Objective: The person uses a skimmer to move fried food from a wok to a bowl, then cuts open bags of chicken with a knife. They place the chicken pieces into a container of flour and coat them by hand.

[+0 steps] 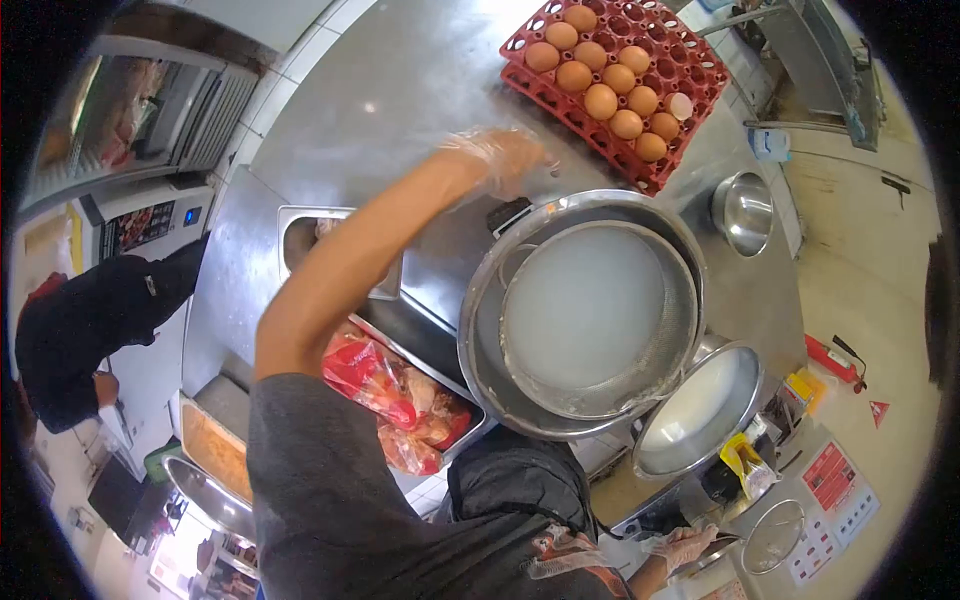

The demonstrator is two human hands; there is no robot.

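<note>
My left hand (515, 163), in a clear plastic glove, is over the steel table between the red egg tray and the large metal bowl. Its fingers are too blurred to make out. Just below it lies a small black object (508, 216). The large bowl (478, 345) holds a round sieve (684, 300) with cloudy whitish liquid (585, 300) in it. Brown eggs (600, 101) sit in part of the red egg tray (690, 55), along with an eggshell (680, 106). At the lower right, my gloved right hand (685, 548) is closed around the handle of a mesh skimmer (775, 537).
A second bowl (700, 410) with white liquid stands beside the large one. Bagged food (375, 375) fills a steel pan at the table's near side. A small steel bowl (745, 212) is at the right edge. Another person (95, 330) stands at the left.
</note>
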